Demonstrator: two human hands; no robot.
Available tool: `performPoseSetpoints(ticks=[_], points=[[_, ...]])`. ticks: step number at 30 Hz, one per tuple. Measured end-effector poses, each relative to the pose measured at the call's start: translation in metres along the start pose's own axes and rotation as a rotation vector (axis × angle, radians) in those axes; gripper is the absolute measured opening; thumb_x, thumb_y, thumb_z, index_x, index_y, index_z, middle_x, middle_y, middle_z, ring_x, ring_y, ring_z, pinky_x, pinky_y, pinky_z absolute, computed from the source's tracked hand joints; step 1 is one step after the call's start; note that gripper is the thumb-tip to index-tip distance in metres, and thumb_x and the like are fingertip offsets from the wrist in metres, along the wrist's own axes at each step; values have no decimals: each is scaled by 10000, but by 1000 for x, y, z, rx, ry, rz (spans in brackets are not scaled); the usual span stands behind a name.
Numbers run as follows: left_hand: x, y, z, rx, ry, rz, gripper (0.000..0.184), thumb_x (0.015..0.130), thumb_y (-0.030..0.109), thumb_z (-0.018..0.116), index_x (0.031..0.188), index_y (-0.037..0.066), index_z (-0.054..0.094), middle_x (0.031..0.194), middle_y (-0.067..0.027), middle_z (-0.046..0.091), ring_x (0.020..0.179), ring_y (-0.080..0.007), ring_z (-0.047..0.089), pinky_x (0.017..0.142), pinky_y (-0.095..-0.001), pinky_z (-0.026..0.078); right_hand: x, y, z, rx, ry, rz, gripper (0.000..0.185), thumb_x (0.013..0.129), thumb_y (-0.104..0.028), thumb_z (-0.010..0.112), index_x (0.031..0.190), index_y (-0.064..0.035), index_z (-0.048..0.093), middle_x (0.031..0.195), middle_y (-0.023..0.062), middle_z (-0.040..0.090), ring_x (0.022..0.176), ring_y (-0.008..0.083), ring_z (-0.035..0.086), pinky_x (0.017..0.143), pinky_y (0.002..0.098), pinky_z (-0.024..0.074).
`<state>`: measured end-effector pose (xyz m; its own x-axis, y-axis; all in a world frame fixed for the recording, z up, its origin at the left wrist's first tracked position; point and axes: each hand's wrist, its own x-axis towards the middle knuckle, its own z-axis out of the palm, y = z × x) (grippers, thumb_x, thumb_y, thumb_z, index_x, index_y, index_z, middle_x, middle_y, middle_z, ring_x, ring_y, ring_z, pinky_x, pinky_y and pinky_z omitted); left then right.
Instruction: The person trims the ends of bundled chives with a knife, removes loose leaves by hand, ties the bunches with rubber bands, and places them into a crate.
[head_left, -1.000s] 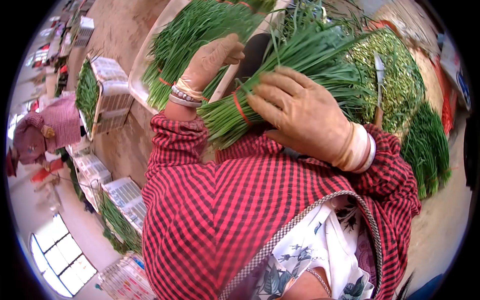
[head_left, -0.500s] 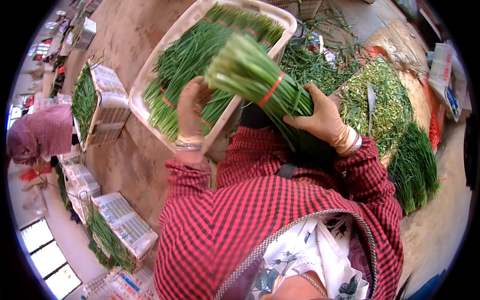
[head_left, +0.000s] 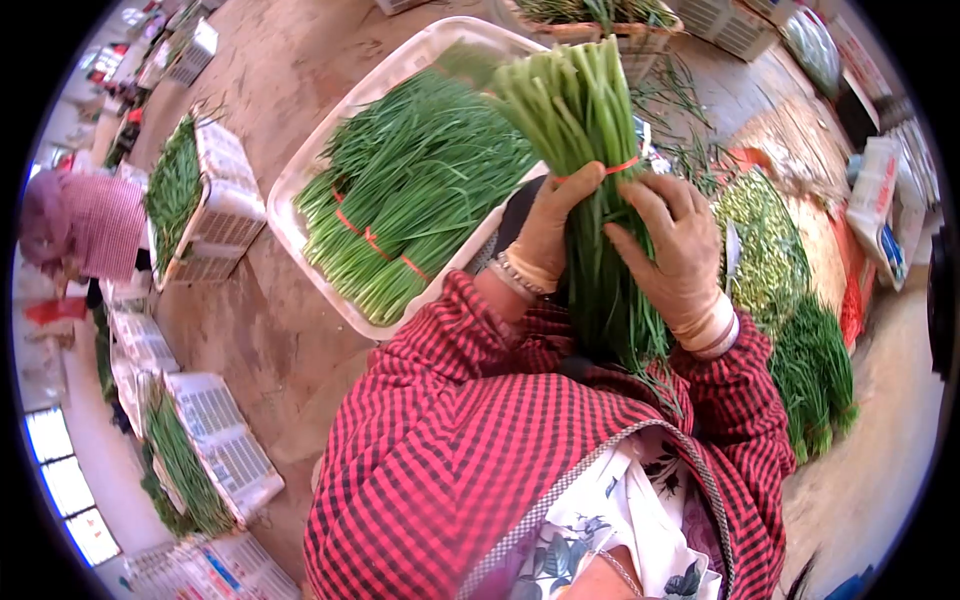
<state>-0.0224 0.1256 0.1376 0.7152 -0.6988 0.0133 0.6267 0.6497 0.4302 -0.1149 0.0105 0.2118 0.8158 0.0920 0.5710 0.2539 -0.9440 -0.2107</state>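
White crate (head_left: 285,215) of banded greens (head_left: 420,175) lay at eleven o'clock; a long bundle (head_left: 597,235) was held at one.
Bundle's pale end pointed toward twelve, leafy end toward six. Cuttings heap (head_left: 757,245) sat near three o'clock, darker bunch (head_left: 812,370) just beside it toward four. Left hand (head_left: 548,225) was clamped on the bundle's nine-o'clock side, right hand (head_left: 673,250) clamped on its three-o'clock side. Orange-red band (head_left: 621,166) ringed the bundle near the fingers.
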Motion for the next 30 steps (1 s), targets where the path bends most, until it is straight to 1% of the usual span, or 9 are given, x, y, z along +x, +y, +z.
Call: performPoseSetpoints(ticks=[6, 8, 11, 15, 17, 19, 23, 28, 30], points=[[13, 11, -6, -63, 109, -4, 373, 881, 217, 699, 1197, 65, 571, 1000, -36, 657, 821, -154, 653, 762, -319, 560, -30, 1, 11, -208, -305, -100, 82, 707, -132, 631, 767, -131, 575, 747, 43, 536, 714, 257, 584, 556, 370, 487], [13, 28, -5, -63, 93, -7, 401, 875, 250, 705, 1197, 53, 569, 987, -47, 665, 818, -168, 662, 757, -326, 567, -53, 5, 12, -175, -688, -157, 90, 764, -161, 649, 850, -133, 648, 784, 48, 605, 769, 262, 629, 624, 365, 523], [15, 56, -9, 26, 100, 129, 442, 879, 290, 694, 1202, 21, 557, 1024, -99, 668, 874, -199, 674, 773, -346, 578, -59, 33, -26, 30, -1412, 297, 311, 850, -378, 655, 1005, -116, 721, 898, 97, 714, 849, 272, 689, 795, 383, 544], [11, 64, 0, 114, -30, 136, 624, 886, 461, 630, 1281, -10, 525, 1148, -151, 647, 1010, -295, 643, 923, -418, 522, -18, 55, -73, 409, -404, 688, 231, 868, -181, 705, 1038, -26, 691, 863, 79, 710, 758, 115, 640, 708, 283, 513], [7, 58, 1, 80, -83, 118, 649, 875, 466, 634, 1298, -10, 509, 1178, -159, 633, 1039, -301, 633, 931, -429, 517, 16, 41, -74, 367, -157, 466, 489, 853, -173, 728, 1272, 14, 559, 1165, 138, 658, 1073, 193, 618, 958, 326, 471], [9, 52, -5, 146, -112, 131, 704, 835, 456, 668, 1340, 4, 476, 1251, -164, 595, 1103, -306, 607, 952, -453, 503, 39, 32, -57, 479, -233, 368, 826, 774, -223, 811, 1429, 29, 376, 1429, 219, 449, 1358, 277, 393, 1136, 386, 296], [8, 48, -3, 122, -161, 169, 708, 814, 403, 688, 1357, 8, 465, 1280, -154, 577, 1142, -288, 586, 1001, -422, 473, 62, 1, 8, 1087, -435, 385, 1002, 742, -170, 849, 1498, -4, 214, 1468, 137, 373, 1368, 228, 321, 1150, 357, 241], [1, 77, -12, 174, -78, 140, 564, 876, 237, 660, 1342, -17, 468, 1233, -118, 596, 1076, -218, 602, 945, -346, 486, 58, 4, 50, 1283, -347, 696, 763, 747, -111, 799, 1368, -9, 366, 1201, 80, 571, 1096, 171, 561, 946, 326, 469], [0, 93, -29, 645, 42, 181, 516, 925, 243, 629, 1335, -31, 478, 1222, -108, 599, 1087, -197, 587, 959, -319, 463, 66, 11, 56, 1016, -303, 591, 729, 722, -140, 799, 1328, 0, 418, 1158, 102, 602, 1039, 181, 598, 920, 324, 482]])
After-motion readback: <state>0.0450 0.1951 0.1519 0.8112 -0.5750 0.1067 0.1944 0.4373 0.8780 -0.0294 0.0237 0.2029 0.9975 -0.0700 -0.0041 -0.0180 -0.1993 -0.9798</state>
